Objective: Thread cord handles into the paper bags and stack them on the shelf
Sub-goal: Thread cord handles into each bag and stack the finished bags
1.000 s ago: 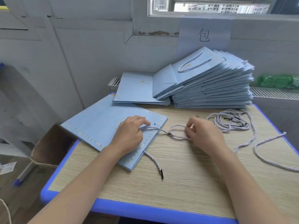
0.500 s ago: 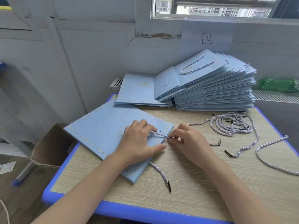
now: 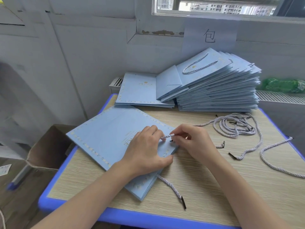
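Plainly, the risk lay at the small hole near the bag's (image 3: 105,138) top edge: the right hand (image 3: 196,144) pinched the cord (image 3: 167,136) just behind its dark tip (image 3: 171,140), and if that tip met the paper beside the hole it could crumple or tear the rim; a slack pinch might also let the twisted cord buckle instead of feeding through. The cord's other end (image 3: 183,202) trailed loose from under the bag towards the desk's (image 3: 206,187) near edge, so a hard pull from the right could, in my judgement, drag it back out of its own hole. The left hand (image 3: 146,151) lay on the bag, thumb stretched along the edge, its curled fingers holding the cord near the hole while the palm pinned the paper; should it lift, the bag might slide. The bag lay flat on the desk's left part, under the left hand and touching the right fingertips, with the cord bridging the two hands. Spare cords (image 3: 234,126) lay well apart to the right, and finished bags (image 3: 214,86) were stacked at the back.
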### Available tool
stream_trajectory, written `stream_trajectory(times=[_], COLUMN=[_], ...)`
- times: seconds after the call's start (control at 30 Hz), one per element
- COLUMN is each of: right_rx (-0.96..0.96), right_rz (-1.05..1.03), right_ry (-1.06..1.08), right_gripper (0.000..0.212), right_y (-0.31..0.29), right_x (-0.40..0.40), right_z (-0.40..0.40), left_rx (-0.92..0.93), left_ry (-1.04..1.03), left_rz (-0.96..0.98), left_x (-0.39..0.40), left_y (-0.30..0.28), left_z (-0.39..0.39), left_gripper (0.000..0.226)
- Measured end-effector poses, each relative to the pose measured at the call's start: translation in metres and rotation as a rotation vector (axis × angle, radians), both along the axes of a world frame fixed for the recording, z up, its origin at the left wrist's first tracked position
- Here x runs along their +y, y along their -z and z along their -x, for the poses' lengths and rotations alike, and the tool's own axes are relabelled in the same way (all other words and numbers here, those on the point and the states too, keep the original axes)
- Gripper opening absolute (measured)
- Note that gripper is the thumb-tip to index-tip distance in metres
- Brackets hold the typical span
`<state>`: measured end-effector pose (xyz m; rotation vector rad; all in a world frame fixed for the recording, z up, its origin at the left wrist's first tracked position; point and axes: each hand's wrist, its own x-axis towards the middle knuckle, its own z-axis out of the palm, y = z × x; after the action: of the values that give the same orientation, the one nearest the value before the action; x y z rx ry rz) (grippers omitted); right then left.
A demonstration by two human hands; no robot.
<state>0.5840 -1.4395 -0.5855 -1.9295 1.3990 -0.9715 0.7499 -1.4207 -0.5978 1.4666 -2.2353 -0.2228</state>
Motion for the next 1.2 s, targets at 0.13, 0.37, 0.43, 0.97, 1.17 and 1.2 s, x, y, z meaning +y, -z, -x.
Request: stream_trajectory(times=[0.13, 0.37, 0.43, 0.97, 1.17, 1.2], right_rx=[0.173, 0.165, 0.140, 0.212, 0.150, 0.126], right_rz=[0.090, 0.000, -0.024, -0.002, 0.306, 0.325], right_ry=[0.015, -0.059, -0.069, -0.089, 0.132, 0.170], right_gripper=[0.009, 0.011, 0.018, 0.045, 0.038, 0.029], right_y=[0.005, 0.001, 0.000, -0.001, 0.003, 0.003], right_x=[-0.005, -0.007, -0.007, -0.004, 0.003, 0.004], right_z=[-0.007, -0.006, -0.006, -0.006, -0.002, 0.000], left_rx=[-0.001, 0.062, 0.079, 0.297, 0.412, 0.428], left_ry=[0.000, -0.026, -0.032, -0.141, -0.089, -0.096], left_rz=[0.006, -0.018, -0.029, -0.125, -0.216, -0.220], left_x=[0.000, -0.001, 0.000, -0.002, -0.004, -0.005], left_y=[0.001, 0.000, -0.001, -0.013, -0.015, -0.016], left_z=[0.001, -0.001, 0.000, -0.007, -0.013, -0.013], left_gripper=[0.052, 0.059, 0.057, 0.045, 0.022, 0.025])
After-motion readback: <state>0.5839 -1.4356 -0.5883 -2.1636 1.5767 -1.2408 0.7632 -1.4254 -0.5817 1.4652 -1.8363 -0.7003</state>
